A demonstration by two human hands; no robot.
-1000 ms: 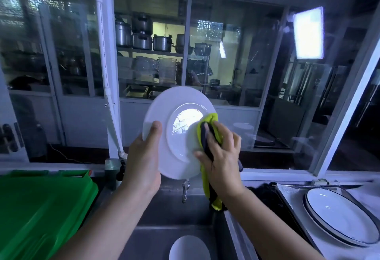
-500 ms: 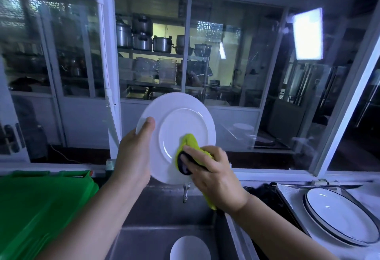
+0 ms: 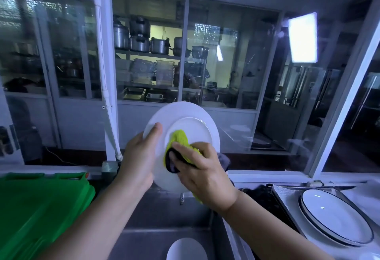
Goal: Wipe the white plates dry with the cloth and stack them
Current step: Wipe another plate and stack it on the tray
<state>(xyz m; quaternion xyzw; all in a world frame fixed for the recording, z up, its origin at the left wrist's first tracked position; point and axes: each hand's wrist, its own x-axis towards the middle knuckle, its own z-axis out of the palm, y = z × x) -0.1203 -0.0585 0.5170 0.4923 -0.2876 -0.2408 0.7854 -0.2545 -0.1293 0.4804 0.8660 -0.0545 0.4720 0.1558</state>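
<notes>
The white plate [image 3: 185, 113] stands nearly upright in the air over the steel sink [image 3: 164, 214], with open room above it and the window glass behind. The left hand [image 3: 137, 161] grips its left rim, thumb laid across the smooth glazed front. The fingers behind are hidden. The right hand [image 3: 202, 169] curls round a bunched yellow-green cloth [image 3: 181, 139], nubbly with a dark edge, and presses it into the plate's well. Another white plate [image 3: 186, 249] lies in the sink below. Well off to the right sit stacked dark-rimmed plates [image 3: 329, 214].
</notes>
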